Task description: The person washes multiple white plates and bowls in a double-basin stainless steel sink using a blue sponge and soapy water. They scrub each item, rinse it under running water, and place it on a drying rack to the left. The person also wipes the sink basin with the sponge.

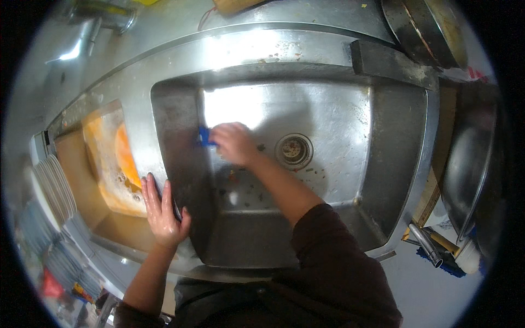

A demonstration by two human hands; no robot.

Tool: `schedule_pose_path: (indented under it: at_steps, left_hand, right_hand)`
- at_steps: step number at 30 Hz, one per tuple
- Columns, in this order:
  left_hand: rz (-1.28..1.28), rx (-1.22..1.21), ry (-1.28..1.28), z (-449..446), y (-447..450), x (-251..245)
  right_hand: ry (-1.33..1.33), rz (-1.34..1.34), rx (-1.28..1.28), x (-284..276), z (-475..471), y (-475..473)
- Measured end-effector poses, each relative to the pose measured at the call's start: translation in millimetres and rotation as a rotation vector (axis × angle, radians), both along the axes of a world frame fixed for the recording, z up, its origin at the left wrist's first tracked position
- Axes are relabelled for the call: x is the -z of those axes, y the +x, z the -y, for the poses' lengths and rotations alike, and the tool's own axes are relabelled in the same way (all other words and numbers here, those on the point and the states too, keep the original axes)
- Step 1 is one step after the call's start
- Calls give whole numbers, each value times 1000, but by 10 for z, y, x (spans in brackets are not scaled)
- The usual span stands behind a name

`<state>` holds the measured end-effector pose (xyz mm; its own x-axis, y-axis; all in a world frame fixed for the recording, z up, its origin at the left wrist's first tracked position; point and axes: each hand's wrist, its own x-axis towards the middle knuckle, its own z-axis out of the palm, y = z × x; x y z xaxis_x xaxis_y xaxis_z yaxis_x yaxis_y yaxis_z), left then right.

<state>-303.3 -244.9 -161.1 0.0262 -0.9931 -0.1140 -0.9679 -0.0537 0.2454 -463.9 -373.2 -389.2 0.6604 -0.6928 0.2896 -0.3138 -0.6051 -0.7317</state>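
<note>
My right hand (234,143) is inside the large stainless steel sink basin (328,106), closed on a small blue object (204,136) pressed at the basin's left wall; blur hides what kind of thing it is. Wet and with fingers spread, my left hand (163,213) rests on the metal divider between the two basins and holds nothing. Food scraps (250,197) lie on the basin floor near the round drain (293,151). The left basin holds cloudy, foamy liquid (117,164) with something orange (126,156) in it.
Stacked white plates (57,188) stand left of the sinks. A dark block (389,65) lies on the back right rim, near large metal pans (426,28). At the right are a big metal bowl (467,172), a metal tube (426,246) and a blue-bristled brush (445,264).
</note>
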Motion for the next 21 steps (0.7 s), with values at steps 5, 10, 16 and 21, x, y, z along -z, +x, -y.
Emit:
schedule_pose_path:
  at_steps: [5,10,16,21]
  left_hand:
    - [1,20,-36,14,9,15]
    - [-7,7,-47,14,2,28]
    - [-9,7,-74,9,2,55]
    - [-2,18,-81,28,-3,42]
  right_hand:
    - [231,-30,-420,-77,-774,-361]
    - [601,-190,-332,-272,-769,-667]
    - [94,-47,521,-329,872,-1240]
    - [232,-474,50,-174,82,-955]
